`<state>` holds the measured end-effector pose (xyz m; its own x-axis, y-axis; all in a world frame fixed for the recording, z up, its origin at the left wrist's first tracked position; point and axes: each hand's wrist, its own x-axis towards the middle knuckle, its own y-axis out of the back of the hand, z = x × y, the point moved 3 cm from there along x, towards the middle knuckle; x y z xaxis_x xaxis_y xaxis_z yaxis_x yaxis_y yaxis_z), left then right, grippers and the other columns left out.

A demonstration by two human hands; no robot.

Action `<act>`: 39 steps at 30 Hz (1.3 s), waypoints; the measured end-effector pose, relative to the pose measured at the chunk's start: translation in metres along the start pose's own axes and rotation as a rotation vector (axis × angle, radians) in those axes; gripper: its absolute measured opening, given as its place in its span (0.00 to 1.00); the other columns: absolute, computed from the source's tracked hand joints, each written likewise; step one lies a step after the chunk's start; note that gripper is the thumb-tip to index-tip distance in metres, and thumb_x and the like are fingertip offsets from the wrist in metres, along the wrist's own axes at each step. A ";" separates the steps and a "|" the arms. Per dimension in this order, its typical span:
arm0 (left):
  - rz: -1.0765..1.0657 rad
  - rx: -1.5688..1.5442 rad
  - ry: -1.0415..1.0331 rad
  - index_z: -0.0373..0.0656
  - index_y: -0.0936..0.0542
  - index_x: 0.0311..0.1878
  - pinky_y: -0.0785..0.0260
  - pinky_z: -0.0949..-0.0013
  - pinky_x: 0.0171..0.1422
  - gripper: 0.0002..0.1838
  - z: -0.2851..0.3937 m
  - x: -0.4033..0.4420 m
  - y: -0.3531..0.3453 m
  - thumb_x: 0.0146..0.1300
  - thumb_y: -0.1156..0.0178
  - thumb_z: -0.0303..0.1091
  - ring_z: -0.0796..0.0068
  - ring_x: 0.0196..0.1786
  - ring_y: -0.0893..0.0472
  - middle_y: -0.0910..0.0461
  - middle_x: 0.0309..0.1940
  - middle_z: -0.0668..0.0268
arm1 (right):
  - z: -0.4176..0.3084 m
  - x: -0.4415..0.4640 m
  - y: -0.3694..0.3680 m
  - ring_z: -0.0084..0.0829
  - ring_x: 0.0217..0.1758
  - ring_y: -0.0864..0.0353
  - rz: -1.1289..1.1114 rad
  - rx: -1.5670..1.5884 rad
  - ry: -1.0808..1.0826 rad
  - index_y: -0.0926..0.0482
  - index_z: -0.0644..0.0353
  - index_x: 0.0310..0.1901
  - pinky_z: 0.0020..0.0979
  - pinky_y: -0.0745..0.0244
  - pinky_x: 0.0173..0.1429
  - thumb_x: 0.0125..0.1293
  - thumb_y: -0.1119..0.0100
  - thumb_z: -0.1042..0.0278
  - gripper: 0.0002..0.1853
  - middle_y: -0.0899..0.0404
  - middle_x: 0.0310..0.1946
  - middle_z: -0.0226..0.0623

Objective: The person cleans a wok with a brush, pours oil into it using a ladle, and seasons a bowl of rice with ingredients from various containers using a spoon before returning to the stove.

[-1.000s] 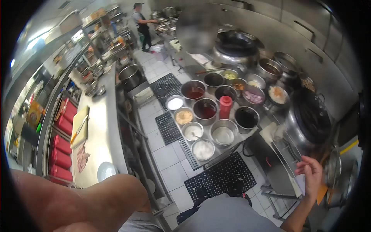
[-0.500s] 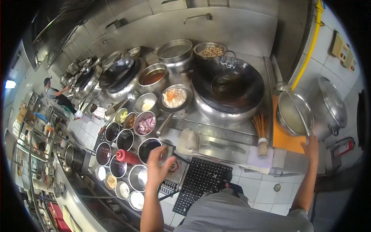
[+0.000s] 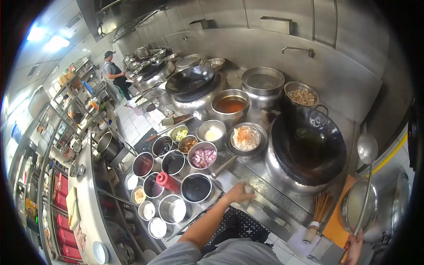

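Note:
My right hand, low at the right edge, is wrapped around the handle of a long ladle. The ladle's bowl is raised above the metal pot of cloudy liquid, to the right of the wok. My left hand is at the front edge of the stove, its fingers closed on a pale cloth. Beyond it stands the big black wok, a little dark liquid in its bottom. A bowl of white food with orange topping sits left of the wok.
Several metal containers, one with sliced onion, stand left of my left hand beside a red squeeze bottle. Bamboo sticks stand in a holder near the stove's front edge. Another person stands at the far stoves.
My view has swung left. My right hand has lifted the ladle out of the pot of cloudy liquid. My left hand, raised and open before, has come down onto the cloth and closed.

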<state>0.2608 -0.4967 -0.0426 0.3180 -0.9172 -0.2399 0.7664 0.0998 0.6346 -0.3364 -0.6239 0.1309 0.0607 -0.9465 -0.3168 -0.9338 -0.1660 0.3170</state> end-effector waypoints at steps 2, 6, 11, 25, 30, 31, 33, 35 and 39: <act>-0.066 0.020 -0.016 0.28 0.28 0.63 0.37 0.54 0.73 0.52 -0.001 0.002 -0.003 0.44 0.26 0.63 0.40 0.68 0.31 0.29 0.62 0.34 | -0.027 -0.031 -0.056 0.14 0.19 0.34 0.028 0.100 0.107 0.43 0.56 0.76 0.19 0.39 0.17 0.70 0.44 0.69 0.33 0.29 0.30 0.27; -0.076 -0.006 0.060 0.27 0.24 0.58 0.36 0.54 0.71 0.50 -0.007 0.002 -0.011 0.42 0.24 0.61 0.41 0.64 0.30 0.27 0.60 0.36 | -0.112 -0.054 -0.170 0.15 0.18 0.35 -0.041 0.141 0.077 0.40 0.56 0.75 0.21 0.40 0.18 0.69 0.48 0.77 0.32 0.26 0.32 0.27; 0.045 -0.133 0.084 0.22 0.25 0.53 0.34 0.56 0.68 0.45 0.028 -0.014 0.007 0.37 0.20 0.49 0.43 0.60 0.27 0.25 0.54 0.37 | -0.119 0.007 -0.257 0.19 0.18 0.31 -0.258 0.179 0.013 0.38 0.60 0.71 0.23 0.35 0.20 0.66 0.44 0.77 0.32 0.29 0.25 0.28; 0.166 -0.116 0.081 0.23 0.33 0.62 0.37 0.53 0.70 0.51 0.008 -0.023 -0.013 0.41 0.20 0.47 0.43 0.63 0.31 0.30 0.58 0.38 | -0.098 0.022 -0.244 0.21 0.23 0.28 -0.397 0.939 -0.261 0.37 0.64 0.67 0.27 0.31 0.22 0.66 0.44 0.76 0.28 0.25 0.33 0.34; 0.117 -0.394 0.108 0.31 0.31 0.63 0.29 0.57 0.60 0.41 0.001 -0.025 -0.007 0.47 0.24 0.34 0.51 0.55 0.23 0.24 0.52 0.48 | -0.087 0.048 -0.237 0.39 0.30 0.20 -0.113 -0.052 0.170 0.44 0.65 0.73 0.40 0.25 0.31 0.65 0.44 0.75 0.35 0.20 0.42 0.49; 0.086 -0.586 0.160 0.33 0.31 0.63 0.27 0.58 0.58 0.39 -0.005 -0.027 0.000 0.48 0.25 0.32 0.54 0.53 0.21 0.23 0.51 0.50 | -0.070 0.048 -0.224 0.45 0.33 0.18 0.044 -0.396 0.408 0.44 0.65 0.73 0.44 0.23 0.34 0.65 0.45 0.74 0.35 0.20 0.45 0.53; -0.042 -1.149 0.225 0.38 0.30 0.64 0.22 0.56 0.55 0.29 0.016 -0.040 0.025 0.58 0.33 0.25 0.62 0.51 0.18 0.22 0.52 0.56 | -0.078 0.040 -0.210 0.56 0.42 0.17 0.120 -0.778 0.464 0.44 0.62 0.74 0.50 0.23 0.45 0.63 0.48 0.73 0.36 0.21 0.50 0.61; -0.157 -1.619 0.167 0.39 0.34 0.69 0.29 0.43 0.68 0.38 0.011 -0.050 0.042 0.55 0.32 0.37 0.52 0.61 0.22 0.24 0.59 0.53 | -0.106 0.024 -0.195 0.61 0.48 0.19 0.032 -0.907 0.349 0.43 0.58 0.75 0.53 0.25 0.53 0.61 0.49 0.74 0.38 0.23 0.53 0.65; -0.315 -1.910 -0.349 0.48 0.34 0.72 0.41 0.31 0.73 0.45 0.084 -0.052 0.089 0.51 0.26 0.46 0.51 0.72 0.34 0.35 0.71 0.55 | -0.113 0.031 -0.198 0.58 0.48 0.20 0.041 -1.084 0.403 0.36 0.52 0.73 0.53 0.25 0.53 0.58 0.46 0.78 0.37 0.23 0.51 0.58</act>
<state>0.2656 -0.4728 0.0877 0.1509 -0.9818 0.1154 0.3385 -0.0584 -0.9391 -0.1097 -0.6511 0.1591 0.3272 -0.9440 -0.0425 -0.1565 -0.0985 0.9828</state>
